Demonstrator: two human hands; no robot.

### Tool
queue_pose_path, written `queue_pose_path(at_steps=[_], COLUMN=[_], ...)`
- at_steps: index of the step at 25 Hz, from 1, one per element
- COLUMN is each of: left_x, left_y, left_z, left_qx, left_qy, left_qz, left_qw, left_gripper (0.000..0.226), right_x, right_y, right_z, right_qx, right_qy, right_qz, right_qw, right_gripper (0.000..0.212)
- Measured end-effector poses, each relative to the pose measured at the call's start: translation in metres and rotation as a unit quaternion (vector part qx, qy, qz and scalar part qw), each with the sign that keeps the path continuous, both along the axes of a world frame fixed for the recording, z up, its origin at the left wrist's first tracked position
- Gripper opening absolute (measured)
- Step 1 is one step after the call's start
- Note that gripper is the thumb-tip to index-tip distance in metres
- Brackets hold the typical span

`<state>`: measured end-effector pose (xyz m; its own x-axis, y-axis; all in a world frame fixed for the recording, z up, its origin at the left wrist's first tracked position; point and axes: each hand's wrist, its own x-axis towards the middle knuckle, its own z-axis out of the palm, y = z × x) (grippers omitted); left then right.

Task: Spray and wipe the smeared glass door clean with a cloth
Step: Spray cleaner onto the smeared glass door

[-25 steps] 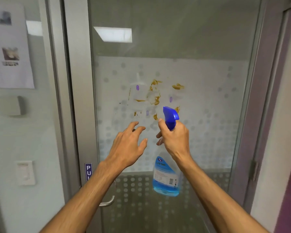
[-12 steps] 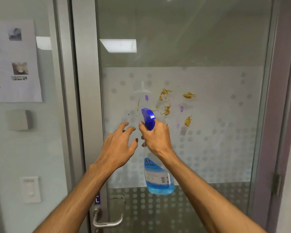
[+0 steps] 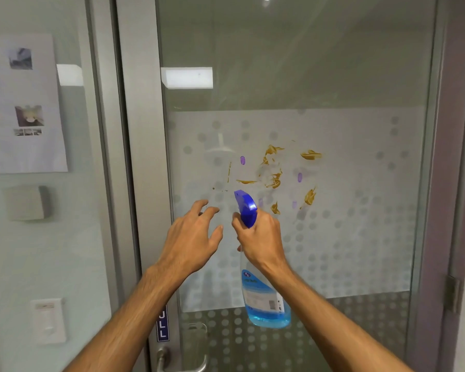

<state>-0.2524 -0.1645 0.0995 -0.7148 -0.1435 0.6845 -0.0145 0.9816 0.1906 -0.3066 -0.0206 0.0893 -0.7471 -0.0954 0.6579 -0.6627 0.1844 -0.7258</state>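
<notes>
The glass door (image 3: pixel 346 76) fills the view, its lower half frosted with grey dots. Yellow-brown smears (image 3: pixel 274 178) and small purple marks spread over its middle. My right hand (image 3: pixel 261 237) grips the neck of a clear spray bottle (image 3: pixel 266 302) holding blue liquid. Its blue nozzle head (image 3: pixel 244 208) points up and left at the glass, just below the smears. My left hand (image 3: pixel 192 237) hovers beside the bottle with fingers spread, holding nothing. No cloth is in view.
A metal door frame (image 3: pixel 140 157) runs down the left of the glass, with a lever handle (image 3: pixel 183 365) and a blue PULL label (image 3: pixel 163 324) low down. A paper notice (image 3: pixel 22 103) and a wall switch (image 3: pixel 47 320) sit on the left panel. A hinge (image 3: pixel 452 294) is at right.
My view has shifted so the smears sit farther right and lower. The bottle and both hands have moved left relative to the smears, staying close together.
</notes>
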Motion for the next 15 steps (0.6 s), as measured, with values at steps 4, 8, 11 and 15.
queue_pose_path(at_steps=[4,8,11,15], left_x=[0.0,-0.001,-0.003,-0.006], left_y=[-0.002,0.007,0.017,0.03], left_z=[-0.006,-0.005,-0.002,-0.002], left_qx=[0.001,-0.009,-0.009,-0.017], left_qy=[-0.005,-0.004,0.001,0.007], left_qz=[-0.011,-0.025,-0.031,-0.04], left_qw=[1.0,1.0,0.999,0.999], left_gripper=[0.05,0.052,0.055,0.054], right_x=[0.003,0.003,-0.002,-0.006], right_y=[0.01,0.02,0.028,0.05], right_z=[-0.004,0.016,0.027,0.018], right_qx=[-0.05,-0.091,-0.09,-0.12], right_qy=[-0.017,0.027,0.041,0.042], right_qz=[0.03,0.019,-0.023,-0.053], right_qw=[0.998,0.995,0.995,0.99], right_gripper=[0.011,0.012,0.014,0.014])
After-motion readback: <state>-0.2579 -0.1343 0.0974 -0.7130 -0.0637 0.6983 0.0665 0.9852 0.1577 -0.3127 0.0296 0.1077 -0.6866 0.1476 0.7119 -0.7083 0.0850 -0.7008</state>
